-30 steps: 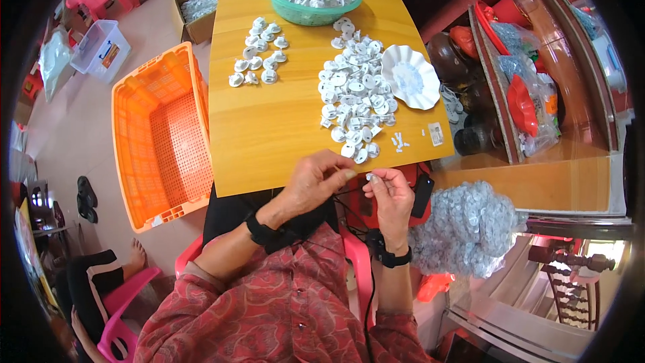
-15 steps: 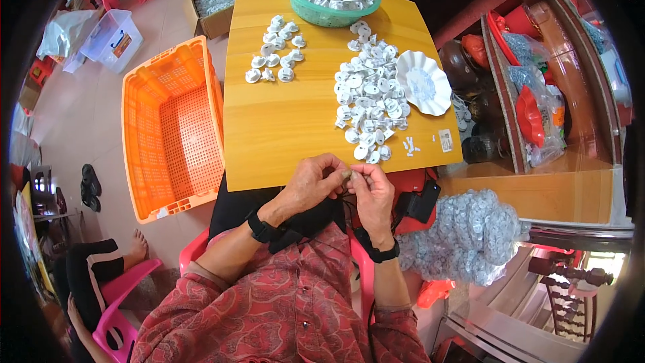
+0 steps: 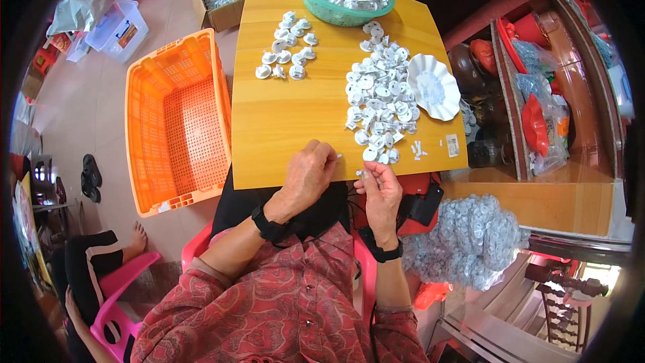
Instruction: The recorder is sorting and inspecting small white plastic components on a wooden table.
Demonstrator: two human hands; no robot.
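Head view: the right hand (image 3: 381,191) has its grip pinched on a small white piece (image 3: 359,173) at the near edge of the desk (image 3: 282,128). Whether the left hand (image 3: 306,173) (fingers curled) holds anything, I cannot tell.

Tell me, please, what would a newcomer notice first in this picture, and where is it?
The orange crate probably catches the eye first, left of the table. Next come the white parts, heaped in the green basin at the table's far end and spread over the tabletop in front of it. At the near edge, the right hand pinches a small white piece.
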